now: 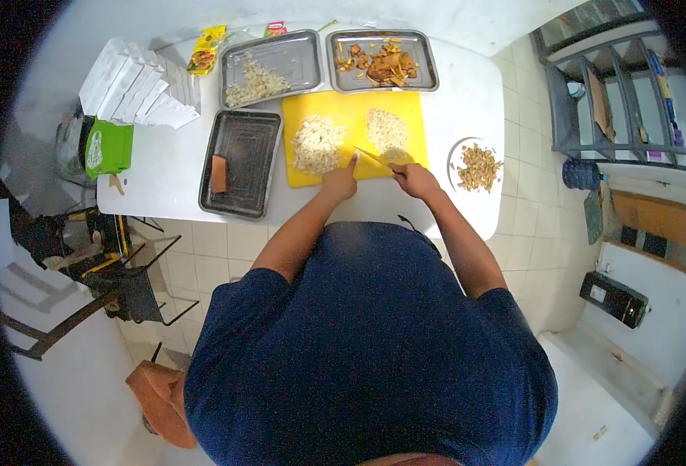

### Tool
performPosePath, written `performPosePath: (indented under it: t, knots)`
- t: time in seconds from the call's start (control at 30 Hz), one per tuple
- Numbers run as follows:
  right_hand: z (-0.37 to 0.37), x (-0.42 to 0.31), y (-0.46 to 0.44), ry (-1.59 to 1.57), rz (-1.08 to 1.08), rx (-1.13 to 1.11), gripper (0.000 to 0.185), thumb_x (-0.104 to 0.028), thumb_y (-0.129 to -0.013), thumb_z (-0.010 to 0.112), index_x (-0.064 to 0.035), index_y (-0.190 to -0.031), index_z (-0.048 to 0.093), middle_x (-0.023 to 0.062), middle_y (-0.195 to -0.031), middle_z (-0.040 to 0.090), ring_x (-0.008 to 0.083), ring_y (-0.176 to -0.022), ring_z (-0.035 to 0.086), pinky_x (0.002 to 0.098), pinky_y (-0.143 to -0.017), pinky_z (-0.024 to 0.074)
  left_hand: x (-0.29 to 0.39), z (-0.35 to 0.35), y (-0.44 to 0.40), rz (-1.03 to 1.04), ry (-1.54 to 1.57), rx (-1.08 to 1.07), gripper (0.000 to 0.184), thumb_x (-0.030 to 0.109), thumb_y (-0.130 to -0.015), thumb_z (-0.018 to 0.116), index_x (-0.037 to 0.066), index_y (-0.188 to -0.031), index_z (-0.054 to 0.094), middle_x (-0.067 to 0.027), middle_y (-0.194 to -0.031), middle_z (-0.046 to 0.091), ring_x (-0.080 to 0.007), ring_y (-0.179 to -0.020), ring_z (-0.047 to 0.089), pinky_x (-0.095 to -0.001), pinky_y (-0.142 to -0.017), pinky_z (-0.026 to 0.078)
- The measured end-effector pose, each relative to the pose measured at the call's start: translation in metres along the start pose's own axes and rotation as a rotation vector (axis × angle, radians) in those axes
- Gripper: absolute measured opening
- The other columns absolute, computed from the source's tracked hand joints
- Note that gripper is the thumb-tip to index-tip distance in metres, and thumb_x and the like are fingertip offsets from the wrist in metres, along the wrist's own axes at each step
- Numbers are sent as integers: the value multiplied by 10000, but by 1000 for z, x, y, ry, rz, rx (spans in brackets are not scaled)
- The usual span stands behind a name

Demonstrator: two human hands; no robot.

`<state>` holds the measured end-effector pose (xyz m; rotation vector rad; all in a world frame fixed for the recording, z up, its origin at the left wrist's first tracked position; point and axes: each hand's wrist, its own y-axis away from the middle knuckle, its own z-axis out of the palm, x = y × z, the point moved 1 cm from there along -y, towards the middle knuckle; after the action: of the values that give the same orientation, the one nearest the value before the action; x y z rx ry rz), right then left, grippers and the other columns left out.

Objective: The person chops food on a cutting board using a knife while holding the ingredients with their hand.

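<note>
Here, your right hand (416, 180) grips the knife (374, 157); slippage could cut your nearby left hand (340, 183), whose grip is unclear.

The person's short-sleeved shirt (370, 334) is dark blue.

White table (463, 113), yellow cutting board (356, 116), three metal trays (242, 151), round dish (452, 165), yellow packet (207, 50)
</note>
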<state>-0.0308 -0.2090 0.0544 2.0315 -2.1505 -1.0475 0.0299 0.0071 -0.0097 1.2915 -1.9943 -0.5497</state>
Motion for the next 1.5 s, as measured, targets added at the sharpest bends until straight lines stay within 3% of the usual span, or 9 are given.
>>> performPosePath:
  t: [0.2,0.4,0.7,0.9,1.0,1.1,1.3,1.4,1.5]
  knots:
    - [-10,-13,5,27,20,-43,354,-268,-898,552,-160,-1223,640,205,-963,681,376,-907,652,454,-817,515,0,0,3,15,-11,8,772,275,-880,472,265,-1544,78,-221,-1134,652,-394,-989,651,-569,-871,486]
    - [-4,-21,5,77,120,-44,356,-266,-898,553,-171,-1232,635,211,-1006,675,379,-918,650,452,-826,514,1,-1,1,-5,-11,-19,761,298,-888,470,271,-1544,84,-250,-1154,634,-397,-1017,640,-566,-879,483]
    - [5,1,-7,-270,-62,-11,367,-254,-894,602,-104,-1228,633,211,-1033,677,365,-967,655,415,-862,509,1,-1,1,26,18,-1,779,325,-886,482,233,-1546,78,-245,-1137,641,-401,-1016,639,-564,-881,485]
    - [1,-23,4,-53,117,-42,364,-237,-905,594,-114,-1246,623,199,-1037,682,368,-943,660,412,-845,516,-1,2,-5,21,22,-17,796,338,-889,496,218,-1546,62,-240,-1137,642,-392,-1020,640,-562,-894,483]
    - [31,-2,-4,-174,-58,130,366,-221,-919,577,-120,-1270,607,196,-995,691,360,-879,676,417,-794,525,4,-3,-2,10,31,-19,803,354,-891,501,228,-1545,53,-241,-1150,636,-393,-1042,631,-557,-911,476]
    - [22,-5,-3,-450,149,-93,364,-203,-926,569,-112,-1277,600,203,-975,691,345,-858,683,402,-776,521,2,-8,4,23,56,-27,800,372,-893,499,251,-1545,51,-242,-1175,625,-396,-1068,620,-549,-924,471]
    - [31,3,5,-277,-78,115,386,-233,-925,571,-114,-1292,585,205,-932,689,345,-867,676,417,-766,514,1,-8,3,2,39,-62,771,337,-893,464,278,-1543,55,-260,-1190,612,-400,-1078,615,-535,-925,474]
    - [35,-1,14,-167,-21,78,411,-251,-926,562,-143,-1323,557,204,-925,685,360,-850,669,457,-759,516,-1,0,0,48,-46,89,775,276,-855,493,189,-1540,141,-195,-966,684,-355,-875,671,-484,-782,523]
    - [43,-12,23,-43,75,47,427,-255,-928,550,-168,-1346,530,216,-947,679,371,-857,664,478,-777,515,0,0,1,47,-32,93,775,275,-854,498,178,-1539,149,-201,-968,684,-357,-876,674,-480,-788,525]
